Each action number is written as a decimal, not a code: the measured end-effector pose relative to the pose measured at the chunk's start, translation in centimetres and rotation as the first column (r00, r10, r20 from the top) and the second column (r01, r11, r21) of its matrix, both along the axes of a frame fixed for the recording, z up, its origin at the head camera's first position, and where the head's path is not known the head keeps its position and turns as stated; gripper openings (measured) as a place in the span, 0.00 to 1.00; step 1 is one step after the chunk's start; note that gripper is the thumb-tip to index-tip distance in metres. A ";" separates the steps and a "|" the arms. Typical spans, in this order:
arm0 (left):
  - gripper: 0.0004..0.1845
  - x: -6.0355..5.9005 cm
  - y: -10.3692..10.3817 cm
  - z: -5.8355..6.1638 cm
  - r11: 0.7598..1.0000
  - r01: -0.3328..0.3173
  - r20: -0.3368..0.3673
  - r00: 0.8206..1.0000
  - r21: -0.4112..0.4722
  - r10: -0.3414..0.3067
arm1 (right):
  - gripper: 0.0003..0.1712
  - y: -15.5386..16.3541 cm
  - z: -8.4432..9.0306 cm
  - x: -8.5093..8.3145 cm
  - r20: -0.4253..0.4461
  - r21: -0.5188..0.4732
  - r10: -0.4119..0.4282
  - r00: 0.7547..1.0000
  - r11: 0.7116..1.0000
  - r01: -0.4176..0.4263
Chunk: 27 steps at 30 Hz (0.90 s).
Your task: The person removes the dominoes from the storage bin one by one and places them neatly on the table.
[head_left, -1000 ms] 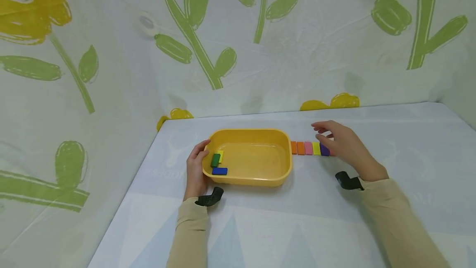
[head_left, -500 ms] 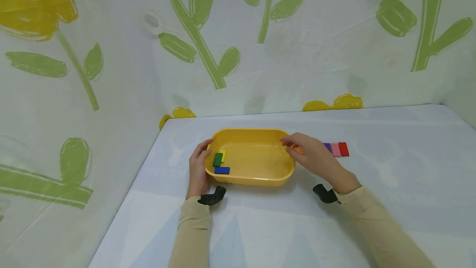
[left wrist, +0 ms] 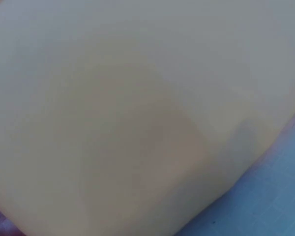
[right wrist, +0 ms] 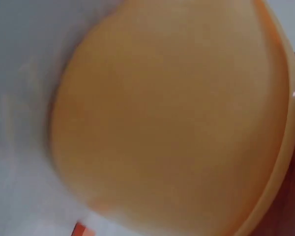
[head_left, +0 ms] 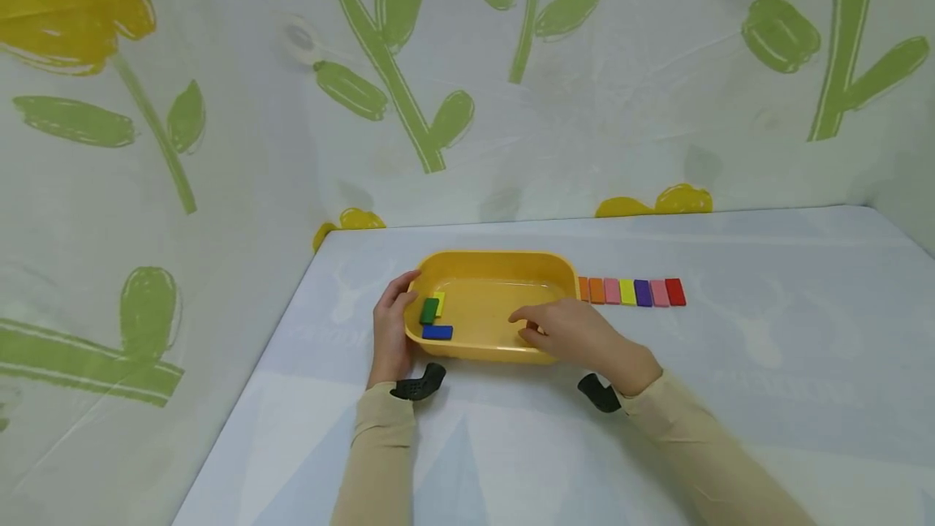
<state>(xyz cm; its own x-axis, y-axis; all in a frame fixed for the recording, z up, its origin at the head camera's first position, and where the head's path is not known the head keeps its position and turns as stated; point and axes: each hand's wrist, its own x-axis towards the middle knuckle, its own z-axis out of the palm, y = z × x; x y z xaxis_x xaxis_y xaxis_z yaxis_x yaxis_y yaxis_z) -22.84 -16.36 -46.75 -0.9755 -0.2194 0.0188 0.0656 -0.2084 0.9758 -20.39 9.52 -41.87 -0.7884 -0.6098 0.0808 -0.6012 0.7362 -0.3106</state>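
A yellow plastic tub point(head_left: 497, 259) stands on the pale table. In its left end lie a green block point(head_left: 428, 311), a yellow block point(head_left: 439, 301) and a blue block point(head_left: 437, 332). My left hand point(head_left: 400, 303) grips the tub's left end, thumb over the rim. My right hand point(head_left: 527, 326) hovers over the tub's near right rim with fingers loosely curled, and I see no block in it. The right wrist view shows the tub's outer wall point(right wrist: 177, 118) up close. The left wrist view is a blur of tub wall point(left wrist: 128, 118).
A row of several coloured blocks point(head_left: 628, 292) lies flat on the table just right of the tub, from orange to red. A flower-print cloth wall point(head_left: 467, 88) stands behind the table and along its left side. Black wrist mounts point(head_left: 418, 386) sit on both sleeves.
My right hand moved left from the block row, across the tub's right end to its near rim. The row looks unchanged. My left hand kept its hold on the tub.
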 end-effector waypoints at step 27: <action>0.16 0.1 -0.2 0.2 0.999 0.009 0.020 1.000 -0.051 -0.008 | 0.22 -9.7 -0.1 -0.7 0.249 -0.016 -0.087 0.965 0.995 0.094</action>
<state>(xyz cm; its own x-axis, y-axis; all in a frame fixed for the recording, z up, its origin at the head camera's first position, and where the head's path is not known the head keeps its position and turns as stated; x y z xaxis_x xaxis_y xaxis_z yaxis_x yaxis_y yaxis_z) -22.69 -16.52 -46.53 -0.9777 -0.2100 0.0100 0.0441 -0.1586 0.9864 -21.06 -0.22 -41.94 -0.8375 -0.5356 -0.1081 -0.4346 0.7729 -0.4623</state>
